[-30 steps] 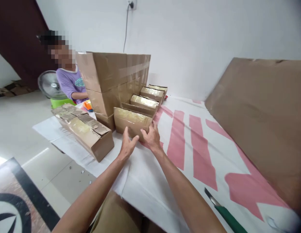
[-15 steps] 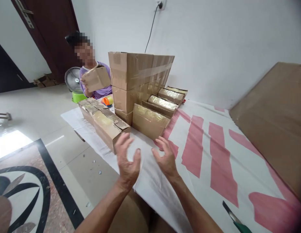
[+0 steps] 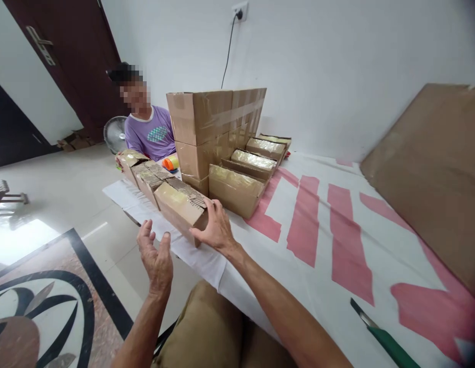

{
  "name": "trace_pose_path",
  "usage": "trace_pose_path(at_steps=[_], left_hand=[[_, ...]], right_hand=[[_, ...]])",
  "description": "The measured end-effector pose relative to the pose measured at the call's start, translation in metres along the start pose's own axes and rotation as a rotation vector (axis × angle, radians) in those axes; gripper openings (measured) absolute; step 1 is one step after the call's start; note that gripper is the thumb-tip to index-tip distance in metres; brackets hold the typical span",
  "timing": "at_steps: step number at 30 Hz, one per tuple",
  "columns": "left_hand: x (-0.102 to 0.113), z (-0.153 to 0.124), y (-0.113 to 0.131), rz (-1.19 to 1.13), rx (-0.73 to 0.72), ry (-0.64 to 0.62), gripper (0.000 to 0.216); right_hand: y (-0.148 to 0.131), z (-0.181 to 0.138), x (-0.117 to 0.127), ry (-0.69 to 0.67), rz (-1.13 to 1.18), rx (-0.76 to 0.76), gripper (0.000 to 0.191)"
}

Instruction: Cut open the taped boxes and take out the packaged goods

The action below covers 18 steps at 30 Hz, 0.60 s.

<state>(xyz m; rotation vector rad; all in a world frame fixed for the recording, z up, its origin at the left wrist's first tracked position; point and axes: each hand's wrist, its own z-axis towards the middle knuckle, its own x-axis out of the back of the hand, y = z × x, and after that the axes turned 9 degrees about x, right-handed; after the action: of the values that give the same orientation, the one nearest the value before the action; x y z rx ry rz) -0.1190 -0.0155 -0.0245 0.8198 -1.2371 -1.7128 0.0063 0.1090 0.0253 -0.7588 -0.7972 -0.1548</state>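
Note:
A row of cardboard boxes lies along the left edge of the table, the nearest being a long cardboard box (image 3: pixel 176 207) with a ridged top edge and shiny tape. My right hand (image 3: pixel 216 227) is at the near end of this box, its fingers at the corner and the thumb in front of the end face. Its fingers are spread and do not wrap round the box. To the left, my left hand (image 3: pixel 157 255) hovers beyond the table edge, open, palm turned inward, with nothing in it.
A taped box stack (image 3: pixel 212 117) stands behind, with flatter taped cartons (image 3: pixel 237 186) beside it. A green-handled knife (image 3: pixel 386 337) lies at the right front. A large cardboard sheet (image 3: pixel 429 179) leans at right. A person in purple (image 3: pixel 155 130) sits at the far end.
My hands have moved left, the right one reaching the near box's end. The other person's raised box is now down at the row's far end.

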Motion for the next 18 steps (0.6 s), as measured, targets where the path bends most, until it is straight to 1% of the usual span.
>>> trace_pose_path(at_steps=[2, 4, 6, 8, 10, 11, 13, 16, 18], left_hand=[[0.000, -0.002, 0.004, -0.021, 0.009, -0.019, 0.057], [-0.004, -0.009, 0.008, -0.049, 0.023, -0.062, 0.057], [-0.010, -0.020, 0.012, -0.075, 0.037, -0.124, 0.057], [-0.018, -0.034, 0.019, -0.084, 0.025, -0.207, 0.055], [-0.026, -0.049, 0.029, -0.075, -0.036, -0.324, 0.051], [-0.029, -0.056, 0.035, -0.069, -0.082, -0.390, 0.047], [-0.038, -0.067, 0.047, -0.050, -0.183, -0.523, 0.040], [-0.054, -0.076, 0.059, -0.012, -0.286, -0.686, 0.031], [-0.064, -0.079, 0.062, 0.021, -0.296, -0.760, 0.028]], right_hand=[[0.017, -0.030, 0.030, -0.021, 0.066, 0.062, 0.102], [0.035, -0.069, 0.069, -0.066, 0.144, 0.083, 0.102], [0.048, -0.113, 0.113, -0.125, 0.178, 0.059, 0.101], [0.056, -0.156, 0.153, -0.148, 0.157, 0.011, 0.102], [0.057, -0.193, 0.184, -0.152, 0.110, -0.051, 0.104], [0.055, -0.208, 0.195, -0.154, 0.085, -0.082, 0.104], [0.050, -0.230, 0.208, -0.154, 0.039, -0.140, 0.104], [0.046, -0.245, 0.216, -0.145, -0.003, -0.197, 0.103], [0.047, -0.252, 0.219, -0.117, 0.017, -0.208, 0.105]])
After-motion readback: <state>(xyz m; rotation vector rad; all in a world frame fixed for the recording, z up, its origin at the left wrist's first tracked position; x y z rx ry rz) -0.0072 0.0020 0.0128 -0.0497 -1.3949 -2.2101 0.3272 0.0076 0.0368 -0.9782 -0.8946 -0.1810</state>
